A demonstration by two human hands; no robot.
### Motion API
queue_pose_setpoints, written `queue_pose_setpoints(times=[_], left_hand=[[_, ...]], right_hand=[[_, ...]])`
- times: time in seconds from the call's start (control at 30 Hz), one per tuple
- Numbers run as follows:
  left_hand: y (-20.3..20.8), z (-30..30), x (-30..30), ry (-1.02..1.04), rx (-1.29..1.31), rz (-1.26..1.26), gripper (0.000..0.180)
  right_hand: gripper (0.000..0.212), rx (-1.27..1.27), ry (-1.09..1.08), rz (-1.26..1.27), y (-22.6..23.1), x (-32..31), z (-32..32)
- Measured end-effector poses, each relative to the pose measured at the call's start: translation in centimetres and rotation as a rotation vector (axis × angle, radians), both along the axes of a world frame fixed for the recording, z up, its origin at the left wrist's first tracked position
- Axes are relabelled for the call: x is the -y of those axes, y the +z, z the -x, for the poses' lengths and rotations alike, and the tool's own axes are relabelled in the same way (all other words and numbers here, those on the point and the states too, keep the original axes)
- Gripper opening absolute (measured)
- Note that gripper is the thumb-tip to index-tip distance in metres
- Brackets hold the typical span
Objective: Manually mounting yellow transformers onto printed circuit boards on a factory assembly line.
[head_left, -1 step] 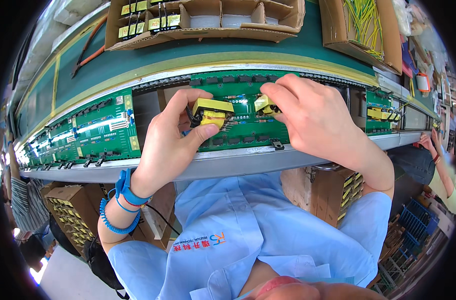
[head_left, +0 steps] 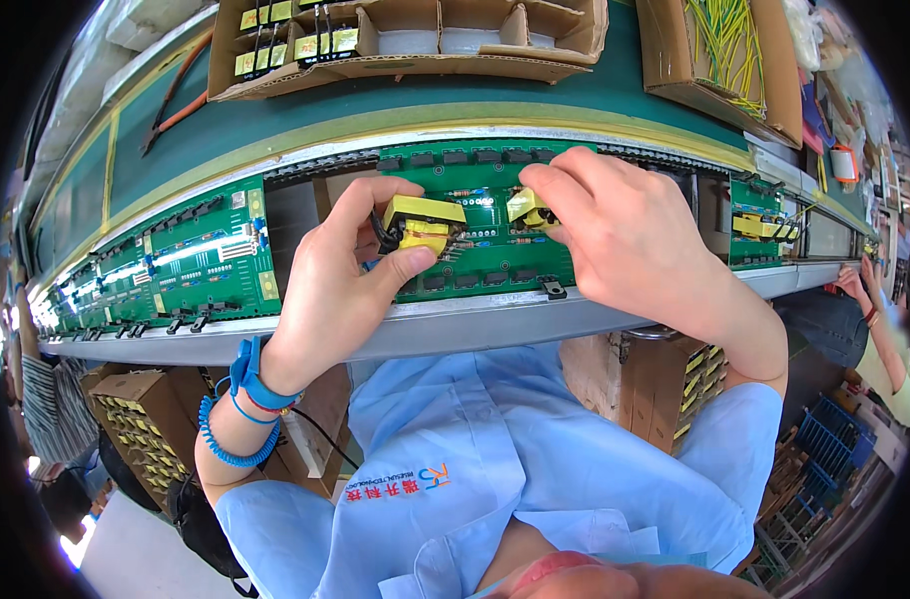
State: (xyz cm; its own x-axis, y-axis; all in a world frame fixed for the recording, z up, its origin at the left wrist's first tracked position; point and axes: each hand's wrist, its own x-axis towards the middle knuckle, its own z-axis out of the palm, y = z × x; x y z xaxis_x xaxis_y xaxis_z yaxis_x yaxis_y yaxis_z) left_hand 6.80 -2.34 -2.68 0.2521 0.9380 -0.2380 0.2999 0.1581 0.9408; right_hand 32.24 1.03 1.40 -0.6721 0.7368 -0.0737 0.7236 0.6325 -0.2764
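My left hand (head_left: 340,275) is closed on a yellow-taped transformer (head_left: 423,222), thumb below and fingers behind. It is tilted, with its metal pins toward the right and a black lead at its left, over the left half of a green circuit board (head_left: 485,265). At the board's right half my right hand (head_left: 630,235) pinches a second yellow transformer (head_left: 527,210), partly hidden by the fingers. Whether that one is seated in the board cannot be made out. Between the two, small resistors and white rows of holes show on the board.
The board lies on a rail conveyor (head_left: 455,324), with more boards (head_left: 176,260) to the left and one carrying a transformer (head_left: 764,228) to the right. Beyond are a divided cardboard box (head_left: 405,65) of transformers, a box of yellow-green wires (head_left: 675,75) and orange-handled pliers (head_left: 184,98).
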Motion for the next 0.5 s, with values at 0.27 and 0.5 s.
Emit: queue_pose_setpoints(times=[0.27, 0.5], left_hand=[[-0.2, -0.1, 0.0, 0.023, 0.009, -0.024, 0.044], [-0.5, 0.0, -0.1, -0.014, -0.04, -0.056, 0.044]], right_hand=[[0.028, -0.108, 0.074, -0.154, -0.9, -0.2, -0.1], [0.049, -0.107, 0.004, -0.055, -0.8, -0.3, -0.1]])
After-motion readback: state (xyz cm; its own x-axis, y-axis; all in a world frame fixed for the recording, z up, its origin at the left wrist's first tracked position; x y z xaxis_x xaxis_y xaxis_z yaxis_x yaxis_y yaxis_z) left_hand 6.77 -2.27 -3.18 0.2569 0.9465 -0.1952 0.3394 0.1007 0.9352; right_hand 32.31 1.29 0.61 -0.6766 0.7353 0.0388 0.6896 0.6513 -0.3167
